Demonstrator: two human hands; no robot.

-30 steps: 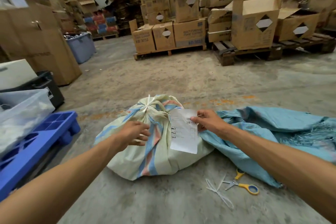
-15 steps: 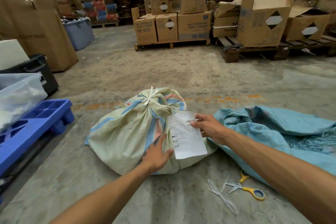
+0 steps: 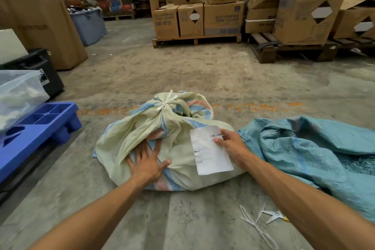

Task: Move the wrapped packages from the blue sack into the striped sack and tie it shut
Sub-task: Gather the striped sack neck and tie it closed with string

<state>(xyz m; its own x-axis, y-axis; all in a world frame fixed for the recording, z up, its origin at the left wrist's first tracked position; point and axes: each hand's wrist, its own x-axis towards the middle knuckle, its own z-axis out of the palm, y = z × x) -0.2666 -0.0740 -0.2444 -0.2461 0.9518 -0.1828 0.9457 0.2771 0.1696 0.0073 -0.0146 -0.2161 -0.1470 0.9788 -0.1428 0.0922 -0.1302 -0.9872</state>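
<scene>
A blue moulded plastic pallet (image 3: 38, 128) lies at the left on the grey concrete floor (image 3: 182, 71), with a clear plastic bag (image 3: 19, 95) on it and a black plastic crate (image 3: 44, 71) behind. Near the right edge, loose white plastic ties (image 3: 255, 223) lie just beside steel scissors with a yellow handle (image 3: 274, 216). Brown cardboard boxes (image 3: 221, 18) stand stacked on wooden pallets (image 3: 194, 39) at the back, well apart from a grey-blue plastic tub (image 3: 88, 24).
</scene>
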